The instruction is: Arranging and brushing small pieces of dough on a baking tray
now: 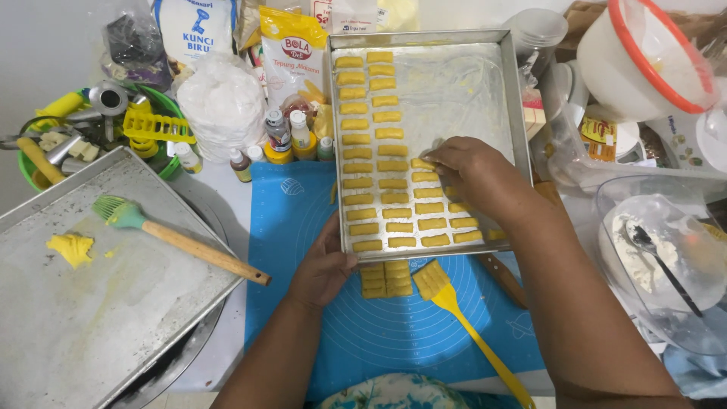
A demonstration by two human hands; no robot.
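A rectangular metal baking tray (496, 47) lies on a blue silicone mat (394, 333), holding rows of small yellow dough pieces (377, 155). My right hand (466, 167) reaches into the tray, its fingertips on a dough piece (422, 163) at the top of the third row. The tray's near left edge is steadied by my left hand (326, 265). Several more dough pieces (386, 279) sit on the mat just below the tray, beside a yellow spatula (462, 318).
A second metal tray (91, 326) at left bears a dab of yellow dough and a green-bristled brush with wooden handle (174, 238). Small bottles (291, 136), flour bags and a green basket of tools stand behind. At right are a clear bowl of flour with a spoon (659, 257) and a red-rimmed tub (644, 53).
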